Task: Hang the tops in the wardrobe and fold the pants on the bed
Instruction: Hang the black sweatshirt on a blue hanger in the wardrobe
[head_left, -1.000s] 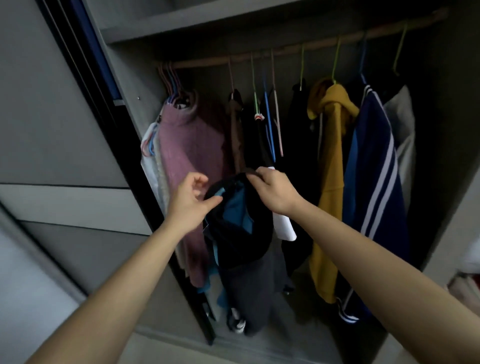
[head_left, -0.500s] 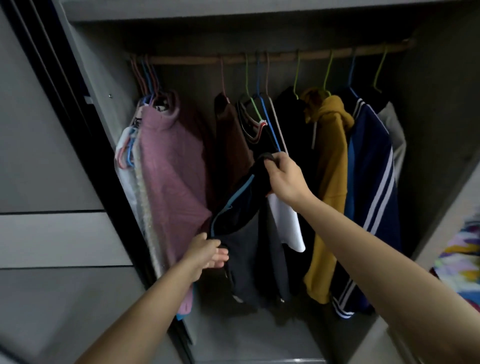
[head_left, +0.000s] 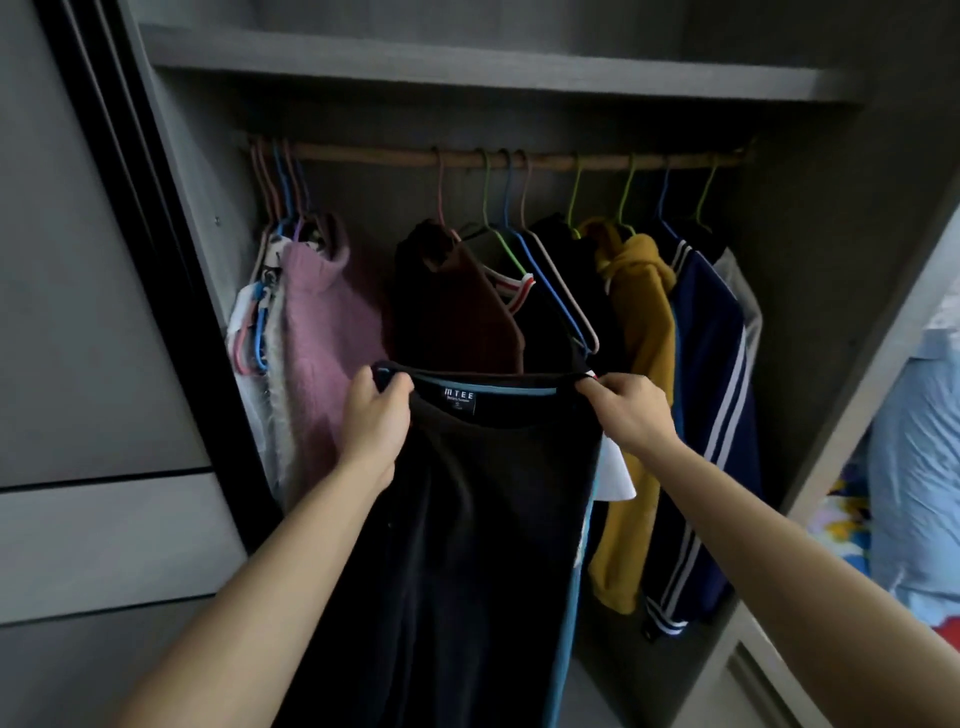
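Black top (head_left: 467, 545) hangs lengthwise downward, neckline up, gripped by left hand (head_left: 375, 421) and right hand (head_left: 635, 410).

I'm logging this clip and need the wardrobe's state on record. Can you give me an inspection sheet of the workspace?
Surface: wooden rail carries hangers and hung tops.
Job's things: black top stretched at its neckline between both hands; pink sweater, mustard hoodie and navy striped jacket hang on the rail; no pants seen.
Clutter: two centre hangers appear bare.
Grippers: left hand and right hand each grip the neckline.
Cables: nothing seen.
Surroundings: shelf above; sliding door at left; colourful bedding at right.
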